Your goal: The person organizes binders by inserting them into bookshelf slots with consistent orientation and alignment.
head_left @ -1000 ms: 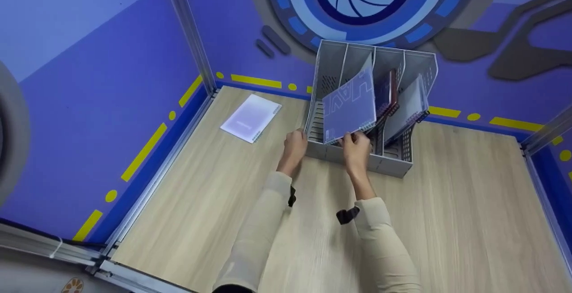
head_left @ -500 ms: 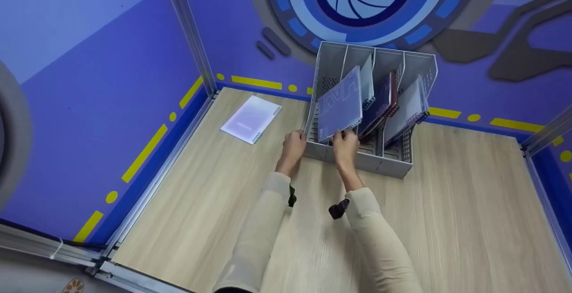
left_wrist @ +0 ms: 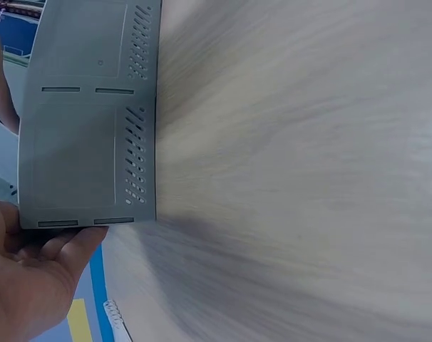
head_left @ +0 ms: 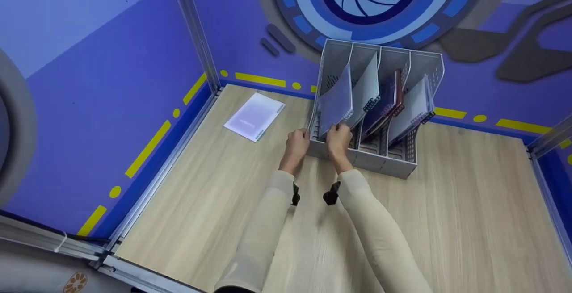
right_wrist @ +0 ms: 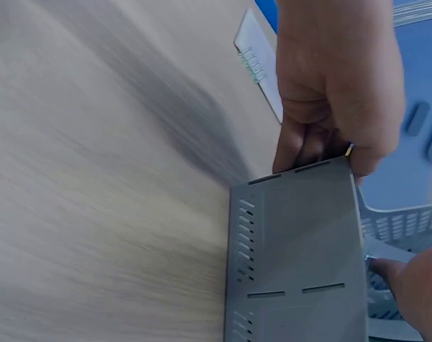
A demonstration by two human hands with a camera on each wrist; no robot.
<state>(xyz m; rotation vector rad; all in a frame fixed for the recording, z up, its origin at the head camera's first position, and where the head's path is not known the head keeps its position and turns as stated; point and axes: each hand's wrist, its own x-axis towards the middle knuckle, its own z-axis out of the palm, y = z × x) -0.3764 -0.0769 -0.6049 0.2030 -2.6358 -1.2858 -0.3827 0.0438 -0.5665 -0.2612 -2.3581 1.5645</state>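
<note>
A grey file organizer (head_left: 380, 164) with several upright compartments stands on the table, its low front toward me. My left hand (head_left: 296, 148) grips its front left corner; the left wrist view shows the fingers (left_wrist: 77, 249) at the end wall. With my right hand (head_left: 338, 143) I pinch the lower front edge of a purple-blue spiral notebook (head_left: 337, 98). This notebook stands tilted in the leftmost compartment, its coil facing me. To its right, a pale spiral notebook (head_left: 366, 87) leans in the second compartment. The right fingertips are partly hidden behind the organizer's front in the right wrist view.
Dark and reddish-brown notebooks (head_left: 385, 103) fill the third compartment, and pale spiral notebooks (head_left: 411, 107) lean in the rightmost. A white-lilac spiral notebook (head_left: 254, 116) lies flat on the wooden table (head_left: 201, 203) to the left. Patterned walls stand behind and at the sides.
My right hand has moved left with the purple-blue notebook, which has turned more edge-on and dropped into the leftmost compartment, uncovering the pale notebook. The left hand keeps its hold on the corner.
</note>
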